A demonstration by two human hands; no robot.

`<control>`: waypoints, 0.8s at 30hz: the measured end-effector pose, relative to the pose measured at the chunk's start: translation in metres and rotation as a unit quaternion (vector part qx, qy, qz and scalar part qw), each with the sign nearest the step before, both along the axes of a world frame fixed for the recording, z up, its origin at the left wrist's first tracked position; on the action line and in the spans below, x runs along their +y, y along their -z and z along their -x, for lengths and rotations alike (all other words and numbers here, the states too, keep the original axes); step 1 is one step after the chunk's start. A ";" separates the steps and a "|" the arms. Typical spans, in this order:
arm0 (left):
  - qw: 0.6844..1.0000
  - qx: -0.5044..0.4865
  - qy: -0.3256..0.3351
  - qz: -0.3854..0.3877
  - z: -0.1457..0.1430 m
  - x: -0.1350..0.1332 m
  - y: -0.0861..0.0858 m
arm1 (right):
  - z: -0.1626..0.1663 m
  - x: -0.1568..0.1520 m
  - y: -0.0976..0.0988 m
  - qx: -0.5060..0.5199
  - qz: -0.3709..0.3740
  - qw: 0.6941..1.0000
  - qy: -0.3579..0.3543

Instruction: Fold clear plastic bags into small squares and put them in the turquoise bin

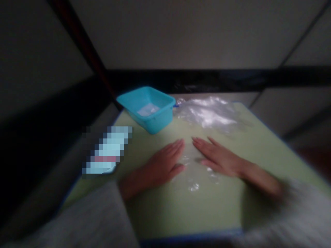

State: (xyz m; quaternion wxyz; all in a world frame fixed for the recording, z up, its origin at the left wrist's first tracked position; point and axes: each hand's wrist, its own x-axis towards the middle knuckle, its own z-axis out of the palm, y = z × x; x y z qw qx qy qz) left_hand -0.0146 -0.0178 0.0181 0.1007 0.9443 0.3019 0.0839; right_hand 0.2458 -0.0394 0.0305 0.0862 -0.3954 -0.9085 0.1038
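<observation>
A clear plastic bag (192, 172) lies flat on the pale green table, between and under my hands. My left hand (168, 160) rests flat on its left side, fingers stretched forward and thumb apart. From the other side, my right hand (218, 155) lies flat on the bag, its fingers pointing forward and left. Neither hand grips anything. The bag's edges are hard to make out because it is see-through and the picture is blurred.
Behind my left hand stands a turquoise plastic basket (161, 119) with a white piece (148, 109) inside. A heap of clear plastic bags (210, 112) lies at the back. A blurred-out phone-like object (110, 148) is at the left edge of the table (186, 215).
</observation>
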 end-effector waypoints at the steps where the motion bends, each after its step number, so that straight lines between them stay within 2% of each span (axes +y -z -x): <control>1: 1.000 -0.002 -0.001 0.004 0.002 0.001 0.000 | -0.001 -0.001 -0.001 0.000 0.003 1.000 0.003; 4: 0.999 -0.028 -0.023 0.026 0.006 0.001 -0.001 | -0.007 -0.001 -0.003 0.007 0.014 1.000 0.015; 7: 0.990 -0.089 -0.094 0.047 0.009 0.002 -0.005 | -0.012 0.000 -0.004 0.030 0.010 0.999 0.023; 11: 0.972 -0.162 -0.168 0.020 0.007 0.005 -0.009 | -0.015 0.003 -0.009 0.079 0.006 0.995 0.060; 16: 0.975 -0.140 -0.171 -0.021 0.004 0.008 -0.009 | -0.016 0.005 -0.015 0.130 -0.002 0.987 0.094; 24: 0.983 -0.114 -0.128 -0.059 0.001 0.010 -0.010 | -0.013 0.003 -0.016 0.178 0.012 0.978 0.107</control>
